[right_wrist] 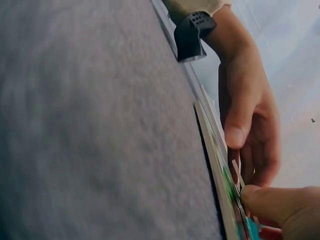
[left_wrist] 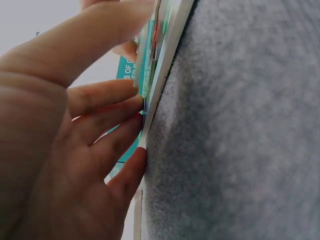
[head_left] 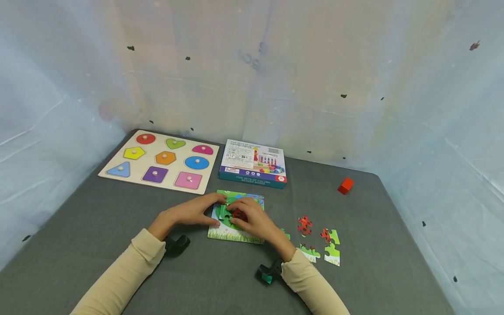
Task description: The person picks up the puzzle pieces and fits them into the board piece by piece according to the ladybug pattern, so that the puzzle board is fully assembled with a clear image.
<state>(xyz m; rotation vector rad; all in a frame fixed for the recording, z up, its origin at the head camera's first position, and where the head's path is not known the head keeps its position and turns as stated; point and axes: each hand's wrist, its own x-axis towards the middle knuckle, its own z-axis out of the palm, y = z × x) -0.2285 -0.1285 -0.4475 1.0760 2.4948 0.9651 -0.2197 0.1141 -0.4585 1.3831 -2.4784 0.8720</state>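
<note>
A jigsaw board [head_left: 236, 236] with a green-and-red picture lies on the grey table. My left hand [head_left: 193, 211] is at its left side, its fingertips touching the board's edge in the left wrist view. My right hand [head_left: 257, 218] reaches over the middle of the board. In the right wrist view, it pinches a thin jigsaw piece [right_wrist: 237, 171] that stands tilted above the board. The fingers partly hide the picture. Several loose pieces lie right of the board, among them a red one [head_left: 304, 225] and a green one [head_left: 332, 255].
A wooden shape board [head_left: 177, 173] with colourful knobbed shapes lies at the back left. Beside it, behind the jigsaw, is a flat teal box [head_left: 252, 178]. A red block [head_left: 345, 186] sits farther right. Pale sheeting [head_left: 315, 65] hangs around the table.
</note>
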